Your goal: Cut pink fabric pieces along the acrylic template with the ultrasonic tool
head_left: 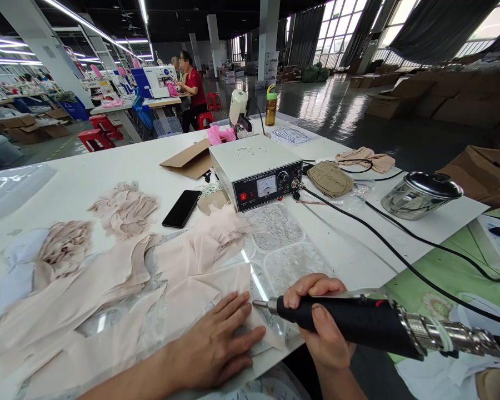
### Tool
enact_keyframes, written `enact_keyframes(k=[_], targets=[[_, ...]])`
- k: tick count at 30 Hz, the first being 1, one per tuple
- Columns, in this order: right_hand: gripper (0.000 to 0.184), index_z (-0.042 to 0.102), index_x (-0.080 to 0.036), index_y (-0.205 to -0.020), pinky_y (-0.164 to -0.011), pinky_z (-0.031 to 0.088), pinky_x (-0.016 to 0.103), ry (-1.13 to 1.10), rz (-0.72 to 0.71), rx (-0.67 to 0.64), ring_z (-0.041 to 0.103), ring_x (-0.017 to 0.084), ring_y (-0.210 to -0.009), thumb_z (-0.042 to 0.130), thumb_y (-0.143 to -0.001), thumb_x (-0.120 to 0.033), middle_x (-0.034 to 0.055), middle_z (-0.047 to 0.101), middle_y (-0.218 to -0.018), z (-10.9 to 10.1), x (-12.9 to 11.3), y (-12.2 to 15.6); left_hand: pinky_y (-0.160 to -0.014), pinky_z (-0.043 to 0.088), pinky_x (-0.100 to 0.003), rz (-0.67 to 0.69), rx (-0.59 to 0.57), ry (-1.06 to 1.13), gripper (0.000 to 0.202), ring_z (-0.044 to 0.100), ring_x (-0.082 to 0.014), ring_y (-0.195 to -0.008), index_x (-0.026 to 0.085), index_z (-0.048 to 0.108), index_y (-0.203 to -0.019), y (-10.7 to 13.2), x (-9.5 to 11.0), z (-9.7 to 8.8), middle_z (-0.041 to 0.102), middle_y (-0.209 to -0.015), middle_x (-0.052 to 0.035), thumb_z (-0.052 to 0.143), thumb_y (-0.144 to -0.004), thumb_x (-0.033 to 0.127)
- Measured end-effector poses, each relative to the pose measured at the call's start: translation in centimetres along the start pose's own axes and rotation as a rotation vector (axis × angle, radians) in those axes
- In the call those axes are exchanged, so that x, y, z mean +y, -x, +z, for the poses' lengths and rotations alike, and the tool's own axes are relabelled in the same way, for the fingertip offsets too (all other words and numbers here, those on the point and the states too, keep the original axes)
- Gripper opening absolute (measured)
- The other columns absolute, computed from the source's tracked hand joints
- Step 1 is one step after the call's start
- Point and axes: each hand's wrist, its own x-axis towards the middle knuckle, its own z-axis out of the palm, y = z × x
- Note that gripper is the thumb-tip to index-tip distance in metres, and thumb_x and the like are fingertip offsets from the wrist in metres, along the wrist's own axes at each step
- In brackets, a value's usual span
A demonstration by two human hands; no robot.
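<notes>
My left hand (220,339) lies flat with its fingers spread, pressing on pale beige fabric (195,291) at the near table edge. My right hand (323,328) is wrapped round a thick black corded handpiece (350,322) with a narrow metal tip. That tip points left, just beside my left fingertips and close to the fabric's edge; whether it touches the cloth I cannot tell. Beneath the fabric is a clear, glossy sheet (283,266). More beige cut pieces (70,300) are spread at the left, with bunched pieces (125,208) behind them.
A white control box (254,161) with a dial stands mid-table, its cable (370,228) running right to the handpiece. A phone (182,209), a brown cardboard pattern (330,179) and a lidded steel pot (420,194) are around it. A person in red (195,89) sits at a sewing machine beyond.
</notes>
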Motion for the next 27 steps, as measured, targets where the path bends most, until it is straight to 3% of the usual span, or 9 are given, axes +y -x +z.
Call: enact_keyframes(k=[27], targets=[[0.007, 0.054, -0.022, -0.088, -0.053, 0.052, 0.03, -0.031, 0.072, 0.025, 0.056, 0.012, -0.059, 0.055, -0.084, -0.028, -0.0003, 0.05, -0.079, -1.2, -2.2, 1.5, -0.106, 0.042, -0.053, 0.006, 0.021, -0.016, 0.043, 0.044, -0.0365, -0.131, 0.019, 0.053, -0.132, -0.1, 0.2, -0.1, 0.056, -0.127, -0.0174, 0.06, -0.091, 0.031]])
